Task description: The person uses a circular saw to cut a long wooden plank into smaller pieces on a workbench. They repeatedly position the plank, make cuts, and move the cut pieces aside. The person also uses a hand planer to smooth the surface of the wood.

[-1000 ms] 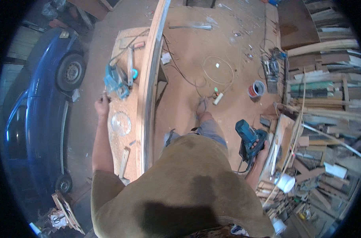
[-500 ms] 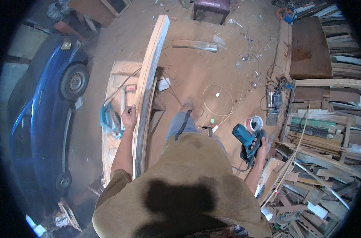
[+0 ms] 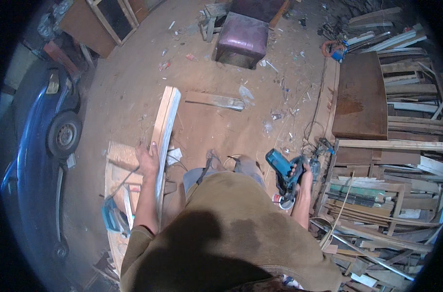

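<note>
My right hand [image 3: 304,177] is wrapped round the handle of a teal and black power tool [image 3: 279,163] with a barrel-shaped motor housing, held up beside my right hip. On my left, a long wooden beam [image 3: 167,114] points away from me, raised above the floor. My left hand [image 3: 147,158] is at the beam's left edge, fingers apart and pointing forward, the thumb against the wood. Below that arm lies a broad pale board [image 3: 121,158]. Another teal power tool [image 3: 113,216] with a cord rests on it, partly blurred, near a red-ended hand tool [image 3: 129,199].
A blue car [image 3: 34,146] stands at the far left. Stacked timber offcuts [image 3: 401,190] and a brown panel [image 3: 360,97] line the right. Ahead are a loose plank [image 3: 214,100] and a purple padded chair [image 3: 243,39]. A white tub [image 3: 285,204] sits under my right arm.
My view has shifted forward, so the chair shows more fully. My left hand has loosened from a fist and extended its fingers along the beam. The right hand still holds the power tool.
</note>
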The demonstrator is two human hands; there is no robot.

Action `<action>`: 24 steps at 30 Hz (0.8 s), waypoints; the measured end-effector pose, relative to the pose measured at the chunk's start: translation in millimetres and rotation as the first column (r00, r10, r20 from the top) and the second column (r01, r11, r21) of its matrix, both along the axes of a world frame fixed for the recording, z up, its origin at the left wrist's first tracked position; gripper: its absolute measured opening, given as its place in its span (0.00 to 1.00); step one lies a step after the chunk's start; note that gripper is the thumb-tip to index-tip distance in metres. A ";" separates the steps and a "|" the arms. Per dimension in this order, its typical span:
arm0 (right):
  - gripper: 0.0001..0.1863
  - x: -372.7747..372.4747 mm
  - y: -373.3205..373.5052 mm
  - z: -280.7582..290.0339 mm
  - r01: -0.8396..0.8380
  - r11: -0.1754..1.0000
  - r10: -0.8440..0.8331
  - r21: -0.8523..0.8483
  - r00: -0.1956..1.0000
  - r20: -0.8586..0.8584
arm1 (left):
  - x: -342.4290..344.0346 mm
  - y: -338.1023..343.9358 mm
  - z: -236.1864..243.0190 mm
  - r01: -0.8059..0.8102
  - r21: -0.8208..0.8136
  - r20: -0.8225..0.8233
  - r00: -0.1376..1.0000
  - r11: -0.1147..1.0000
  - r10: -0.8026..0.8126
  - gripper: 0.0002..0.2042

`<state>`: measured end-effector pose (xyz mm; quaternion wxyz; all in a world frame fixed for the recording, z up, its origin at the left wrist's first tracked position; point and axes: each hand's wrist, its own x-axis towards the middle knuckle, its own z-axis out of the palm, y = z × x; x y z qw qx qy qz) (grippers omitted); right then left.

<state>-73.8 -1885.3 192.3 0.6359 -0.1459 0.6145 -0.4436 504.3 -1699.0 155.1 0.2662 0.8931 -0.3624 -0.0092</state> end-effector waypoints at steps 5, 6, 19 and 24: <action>0.29 78.5 -139.1 20.9 -0.267 0.935 0.251 -0.235 0.963 -0.094 | 47.1 -49.0 15.5 -0.021 -0.135 0.014 1.000 0.991 0.023 0.22; 0.32 91.7 -167.6 21.5 -0.321 0.912 0.295 -0.257 0.946 -0.135 | 57.4 -50.3 14.2 -0.056 -0.100 0.010 0.998 0.993 0.057 0.22; 0.27 382.8 -602.8 0.5 -0.986 -0.117 0.670 0.119 -0.167 -0.723 | 21.9 -118.7 -15.0 -0.686 -0.055 0.104 0.719 0.726 0.687 0.17; 0.30 516.5 -702.6 -9.6 -0.558 -0.721 0.225 0.410 -0.749 -0.623 | -12.9 -190.3 34.4 -0.870 0.106 0.120 0.491 0.481 0.863 0.20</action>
